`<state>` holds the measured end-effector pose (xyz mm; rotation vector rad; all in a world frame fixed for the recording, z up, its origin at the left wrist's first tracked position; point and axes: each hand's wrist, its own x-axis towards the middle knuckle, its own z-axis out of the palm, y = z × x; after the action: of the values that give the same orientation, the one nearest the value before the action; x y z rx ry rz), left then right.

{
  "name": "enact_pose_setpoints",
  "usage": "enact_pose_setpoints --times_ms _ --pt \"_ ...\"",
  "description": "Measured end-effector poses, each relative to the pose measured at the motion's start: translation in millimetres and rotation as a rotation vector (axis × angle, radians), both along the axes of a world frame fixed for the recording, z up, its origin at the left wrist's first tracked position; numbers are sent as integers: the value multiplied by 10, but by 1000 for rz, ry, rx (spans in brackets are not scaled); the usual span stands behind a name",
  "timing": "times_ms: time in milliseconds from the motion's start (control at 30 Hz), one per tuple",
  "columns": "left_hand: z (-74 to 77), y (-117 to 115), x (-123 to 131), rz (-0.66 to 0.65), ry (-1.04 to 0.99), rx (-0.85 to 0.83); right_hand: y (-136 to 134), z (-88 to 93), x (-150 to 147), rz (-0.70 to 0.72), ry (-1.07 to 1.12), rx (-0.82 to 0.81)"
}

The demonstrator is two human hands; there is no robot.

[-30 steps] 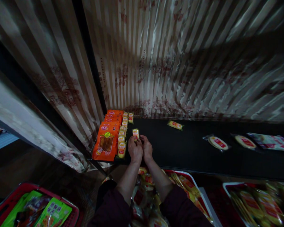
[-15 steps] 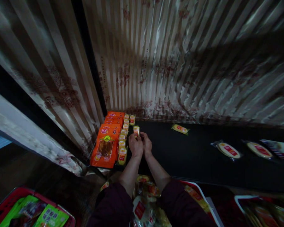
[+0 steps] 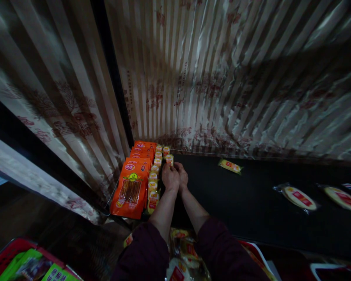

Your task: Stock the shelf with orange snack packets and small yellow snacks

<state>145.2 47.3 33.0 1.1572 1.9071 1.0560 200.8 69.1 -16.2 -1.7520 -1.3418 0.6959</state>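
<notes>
My left hand [image 3: 170,178] and my right hand [image 3: 182,176] are together over the black shelf, closed around the lower end of a small wrapped snack cake [image 3: 169,159]. The cake's yellow-and-white top shows above the fingers; the rest is hidden. Right behind it stands another wrapped cake [image 3: 166,151]. To the left of my hands, a row of similar cakes [image 3: 153,185] runs from the back to the front edge. Beyond that row lie overlapping orange snack bags [image 3: 130,191], the front one with brown sticks showing through a window.
On the black shelf [image 3: 210,199], a wrapped cake [image 3: 231,166] lies toward the back, with oval packs [image 3: 300,198] farther right. A dark post [image 3: 112,66] rises at the left corner before striped sheeting. Below are a basket of wrapped food [image 3: 185,253] and a red basket [image 3: 14,246].
Both hands have moved slightly toward the back with the snack cake, bringing it close to the cake behind. The view has shifted a little, so shelf items on the right appear farther right.
</notes>
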Motion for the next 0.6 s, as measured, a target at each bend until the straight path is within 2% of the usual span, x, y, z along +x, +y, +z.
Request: enact_pose_setpoints --times_ms 367,600 --pt "-26 254 17 13 44 101 202 -65 -24 28 -2 12" --pt "-126 306 -21 -25 47 188 250 -60 -78 75 -53 28"
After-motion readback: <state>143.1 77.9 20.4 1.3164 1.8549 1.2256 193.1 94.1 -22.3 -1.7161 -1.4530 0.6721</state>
